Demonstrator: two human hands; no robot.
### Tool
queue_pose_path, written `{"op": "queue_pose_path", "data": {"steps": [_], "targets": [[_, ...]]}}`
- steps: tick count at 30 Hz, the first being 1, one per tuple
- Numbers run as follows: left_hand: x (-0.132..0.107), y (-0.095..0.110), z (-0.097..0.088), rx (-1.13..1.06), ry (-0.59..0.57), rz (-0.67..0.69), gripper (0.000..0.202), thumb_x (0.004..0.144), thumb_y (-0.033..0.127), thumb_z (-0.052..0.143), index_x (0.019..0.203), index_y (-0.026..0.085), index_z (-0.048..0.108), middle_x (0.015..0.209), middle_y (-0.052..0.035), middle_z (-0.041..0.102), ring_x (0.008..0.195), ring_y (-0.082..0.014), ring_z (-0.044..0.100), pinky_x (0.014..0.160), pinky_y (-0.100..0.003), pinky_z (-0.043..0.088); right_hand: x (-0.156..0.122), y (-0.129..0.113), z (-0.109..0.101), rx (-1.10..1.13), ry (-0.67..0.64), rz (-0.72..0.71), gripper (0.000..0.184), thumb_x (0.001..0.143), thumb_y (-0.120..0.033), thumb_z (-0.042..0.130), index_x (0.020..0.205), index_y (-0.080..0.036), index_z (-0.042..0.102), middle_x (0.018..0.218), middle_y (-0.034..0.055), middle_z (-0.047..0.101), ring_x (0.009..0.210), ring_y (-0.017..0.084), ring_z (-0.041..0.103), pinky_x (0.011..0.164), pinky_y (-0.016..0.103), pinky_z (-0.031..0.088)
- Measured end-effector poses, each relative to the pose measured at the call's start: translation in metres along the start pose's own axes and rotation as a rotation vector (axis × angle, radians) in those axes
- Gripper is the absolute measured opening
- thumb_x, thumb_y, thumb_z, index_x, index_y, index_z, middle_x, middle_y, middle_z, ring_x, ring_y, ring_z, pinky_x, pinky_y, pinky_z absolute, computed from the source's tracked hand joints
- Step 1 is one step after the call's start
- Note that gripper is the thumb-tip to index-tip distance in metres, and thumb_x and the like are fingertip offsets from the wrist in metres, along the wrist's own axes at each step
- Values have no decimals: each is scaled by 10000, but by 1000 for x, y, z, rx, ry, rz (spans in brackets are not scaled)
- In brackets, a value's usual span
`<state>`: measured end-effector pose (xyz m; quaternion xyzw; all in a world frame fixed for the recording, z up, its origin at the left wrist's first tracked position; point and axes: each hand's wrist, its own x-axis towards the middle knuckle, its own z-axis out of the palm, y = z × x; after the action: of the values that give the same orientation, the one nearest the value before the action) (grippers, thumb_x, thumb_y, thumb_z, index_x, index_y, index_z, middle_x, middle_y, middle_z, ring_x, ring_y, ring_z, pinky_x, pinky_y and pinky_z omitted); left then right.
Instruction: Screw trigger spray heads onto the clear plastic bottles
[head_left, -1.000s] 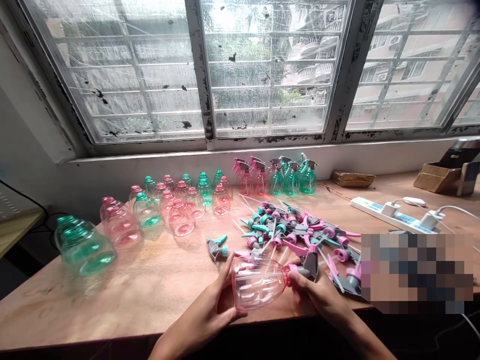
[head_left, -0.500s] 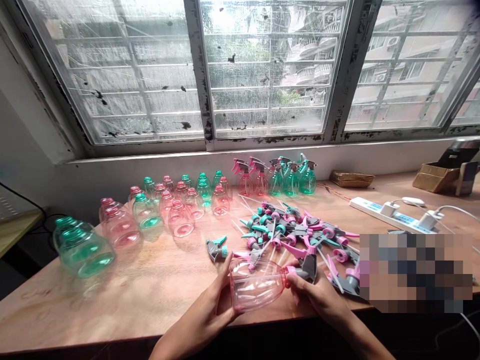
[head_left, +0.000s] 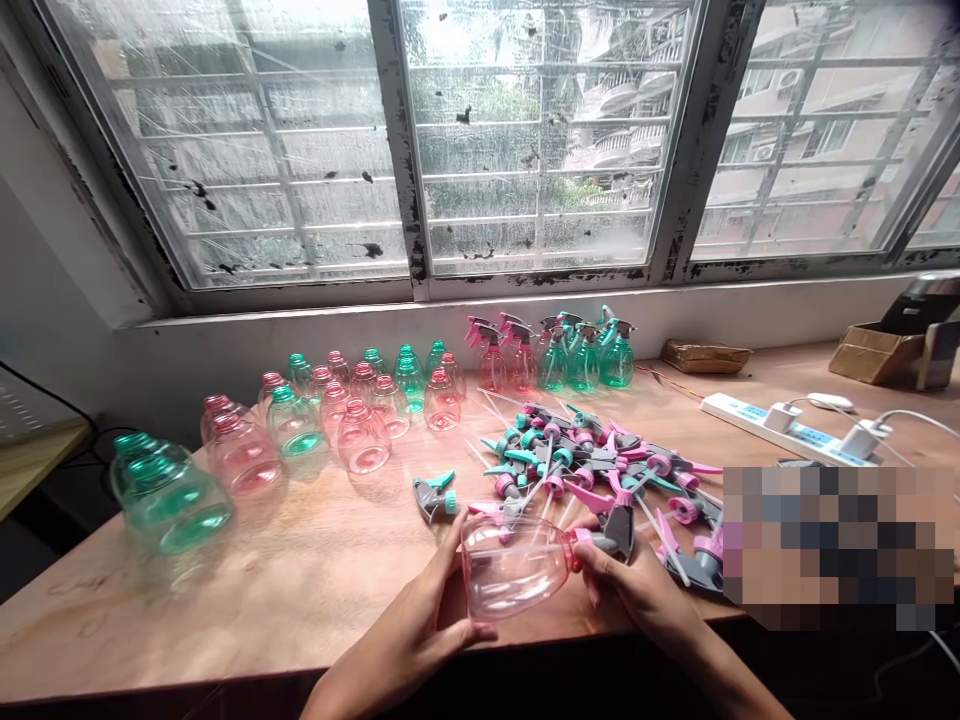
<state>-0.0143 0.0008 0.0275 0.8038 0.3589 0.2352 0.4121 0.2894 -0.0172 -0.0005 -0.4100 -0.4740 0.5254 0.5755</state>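
A clear pink bottle [head_left: 517, 575] lies sideways in the air over the table's front edge, its neck toward the right. My left hand [head_left: 446, 590] wraps round its base end, thumb below and fingers behind. At the neck, my right hand [head_left: 619, 575] grips the pink collar of a grey and pink spray head [head_left: 619, 525], which sits at the bottle's mouth. The spray head's tube shows inside the bottle. Just behind lies a heap of loose pink, teal and grey spray heads [head_left: 559, 455]. One teal and grey spray head [head_left: 435, 497] rests apart, near my left fingertips.
Several open pink and green bottles [head_left: 364, 440] stand at the left and back. Bottles with spray heads fitted [head_left: 581, 360] stand by the wall. At right are a power strip [head_left: 787, 430], a brown packet [head_left: 705, 357] and a cardboard box [head_left: 870, 350]. A blurred patch hides the right front.
The bottle has rolled slightly in my hands, and my left thumb has shifted a little to the right beneath it. My right hand stays at the neck.
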Motion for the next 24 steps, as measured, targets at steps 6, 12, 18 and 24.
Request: {"op": "queue_pose_path", "data": {"steps": [6, 12, 18, 24], "targets": [[0, -4, 0, -14, 19, 5, 1037, 979, 220, 690, 1734, 388, 0, 1833, 13, 99, 1680, -327, 36, 1348, -550, 86, 0, 3, -1, -2, 1, -5, 489, 816, -583, 892, 1005, -191, 670, 680, -10, 715, 476, 126, 575, 478, 241, 462], [-2, 0, -5, -21, -23, -38, 1080, 959, 296, 756, 1735, 382, 10, 1834, 28, 38, 1682, -341, 7, 1344, -562, 24, -2, -5, 1, -3, -7, 19, 485, 818, -576, 900, 985, -188, 661, 695, -9, 724, 481, 117, 581, 488, 232, 472], [-3, -4, -2, 16, -12, 0, 1052, 983, 307, 732, 1736, 377, 1, 1836, 5, 48, 1681, -342, 72, 1349, -556, 83, -2, -6, 1, 2, -15, 6, 475, 826, -582, 890, 984, -190, 670, 689, -13, 715, 477, 114, 570, 489, 233, 473], [-2, -4, 0, 41, 18, 17, 976, 1016, 274, 663, 1736, 375, 11, 1835, -17, 98, 1677, -340, 108, 1346, -554, 108, -2, -8, 2, -19, -35, 6, 490, 831, -611, 871, 978, -190, 668, 663, -27, 675, 483, 122, 555, 499, 249, 472]]}}
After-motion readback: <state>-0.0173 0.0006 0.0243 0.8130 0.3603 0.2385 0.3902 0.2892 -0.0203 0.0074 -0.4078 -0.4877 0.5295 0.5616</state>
